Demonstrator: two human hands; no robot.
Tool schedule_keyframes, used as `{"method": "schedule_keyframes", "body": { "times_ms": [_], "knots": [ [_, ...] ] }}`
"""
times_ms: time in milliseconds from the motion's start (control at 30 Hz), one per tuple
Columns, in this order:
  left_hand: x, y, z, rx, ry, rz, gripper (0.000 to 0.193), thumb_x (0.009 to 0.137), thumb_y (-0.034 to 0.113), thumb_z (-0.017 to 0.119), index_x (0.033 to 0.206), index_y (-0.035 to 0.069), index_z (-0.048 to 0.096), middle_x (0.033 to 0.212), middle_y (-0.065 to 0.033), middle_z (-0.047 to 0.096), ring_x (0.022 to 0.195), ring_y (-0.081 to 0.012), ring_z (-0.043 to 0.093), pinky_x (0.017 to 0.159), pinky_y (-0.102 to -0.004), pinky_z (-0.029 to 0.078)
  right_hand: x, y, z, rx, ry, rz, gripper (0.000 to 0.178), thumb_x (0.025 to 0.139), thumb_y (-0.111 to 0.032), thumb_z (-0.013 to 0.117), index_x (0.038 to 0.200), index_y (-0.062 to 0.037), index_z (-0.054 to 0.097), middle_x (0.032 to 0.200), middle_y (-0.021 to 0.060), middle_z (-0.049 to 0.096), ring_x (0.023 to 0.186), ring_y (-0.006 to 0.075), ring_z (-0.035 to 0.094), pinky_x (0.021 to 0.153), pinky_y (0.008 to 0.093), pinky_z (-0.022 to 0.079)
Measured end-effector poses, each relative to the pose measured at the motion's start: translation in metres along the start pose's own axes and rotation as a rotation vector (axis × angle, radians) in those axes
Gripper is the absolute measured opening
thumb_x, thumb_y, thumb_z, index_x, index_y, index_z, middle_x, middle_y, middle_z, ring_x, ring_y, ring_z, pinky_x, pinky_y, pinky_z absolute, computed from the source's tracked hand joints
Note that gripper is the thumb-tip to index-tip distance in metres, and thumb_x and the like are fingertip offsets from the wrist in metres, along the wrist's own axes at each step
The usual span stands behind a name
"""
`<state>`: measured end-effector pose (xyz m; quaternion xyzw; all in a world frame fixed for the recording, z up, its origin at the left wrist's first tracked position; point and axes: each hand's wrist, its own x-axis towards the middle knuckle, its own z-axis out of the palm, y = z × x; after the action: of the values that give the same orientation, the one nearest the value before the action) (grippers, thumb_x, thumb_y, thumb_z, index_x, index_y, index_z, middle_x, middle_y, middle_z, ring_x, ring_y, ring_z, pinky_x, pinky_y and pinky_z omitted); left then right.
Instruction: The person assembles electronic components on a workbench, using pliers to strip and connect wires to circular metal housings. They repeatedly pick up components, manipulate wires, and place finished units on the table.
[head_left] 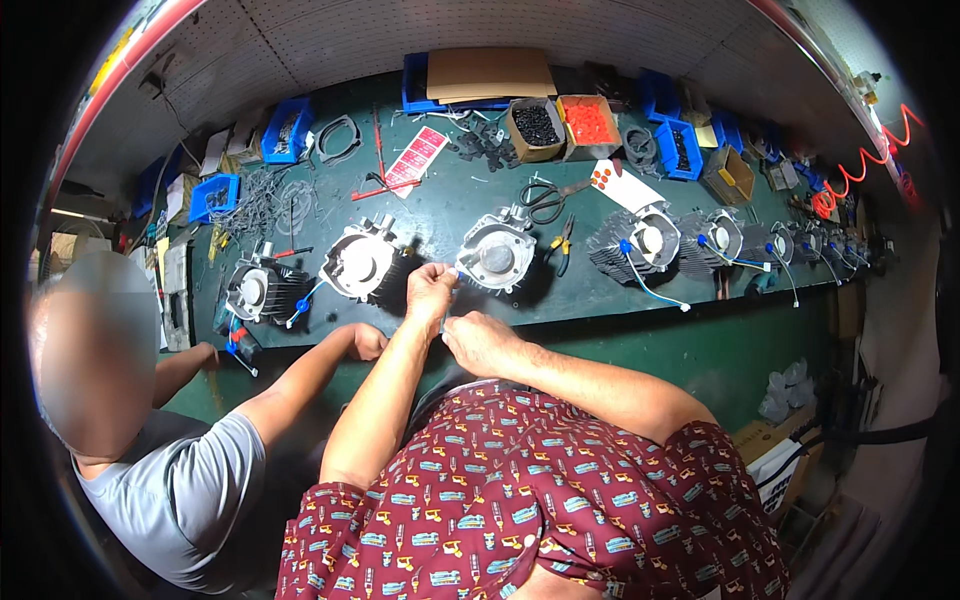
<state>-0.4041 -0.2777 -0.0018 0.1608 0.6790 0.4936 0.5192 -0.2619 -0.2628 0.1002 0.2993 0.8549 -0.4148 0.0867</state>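
In front of me a silver finned metal housing with a round face lies on the green bench. My left hand is closed at its left edge, the fingertips pinching a small blue part against or beside the metal. Just below and to the right, my right hand is closed near the bench's front edge. A thin pale bit shows at its fingertips, too small to name. Left of my hands is another housing; farther left a darker finned one has a blue part and wire.
A co-worker sits close on my left, one hand near my left forearm. Scissors and yellow-handled pliers lie beyond the housing. Several wired housings line the right side. Boxes of black and orange parts stand behind.
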Motion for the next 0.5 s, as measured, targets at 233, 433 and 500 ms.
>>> {"method": "schedule_keyframes", "body": {
  "times_ms": [233, 433, 500],
  "knots": [
    [0.000, -0.008, -0.003, -0.029, -0.077, 0.077, 0.017, 0.102, 0.016, 0.066, 0.114, 0.004, 0.070, 0.095, 0.0000, 0.071, 0.084, -0.0088, 0.065, 0.072, -0.0271, 0.055, -0.003, 0.025, -0.045, 0.110, 0.043, 0.001, 0.044, 0.100, -0.044, 0.057, 0.093, -0.0018, 0.070, 0.091, 0.0196, 0.072, 0.087, 0.0413, 0.070, 0.078, 0.0513, 0.055],
    [-0.014, -0.001, 0.001, -0.189, -0.038, -0.001, 0.024, 0.102, 0.016, 0.067, 0.121, 0.002, 0.066, 0.097, 0.0003, 0.070, 0.085, -0.0089, 0.064, 0.074, -0.0284, 0.059, 0.049, 0.103, -0.095, 0.184, 0.931, -0.066, 0.064, 0.078, -0.034, 0.086, 0.131, -0.0031, 0.066, 0.133, 0.0203, 0.064, 0.129, 0.0357, 0.055, 0.113, 0.0434, 0.042],
    [-0.015, 0.000, 0.001, -0.183, -0.007, -0.009, 0.022, 0.101, 0.015, 0.068, 0.118, 0.002, 0.066, 0.095, -0.0006, 0.069, 0.084, -0.0089, 0.064, 0.074, -0.0287, 0.060, 0.073, 0.124, -0.085, 0.215, 0.790, -0.050, 0.071, 0.075, -0.036, 0.089, 0.134, -0.0050, 0.065, 0.141, 0.0226, 0.060, 0.137, 0.0358, 0.051, 0.116, 0.0435, 0.039]
  ]
}}
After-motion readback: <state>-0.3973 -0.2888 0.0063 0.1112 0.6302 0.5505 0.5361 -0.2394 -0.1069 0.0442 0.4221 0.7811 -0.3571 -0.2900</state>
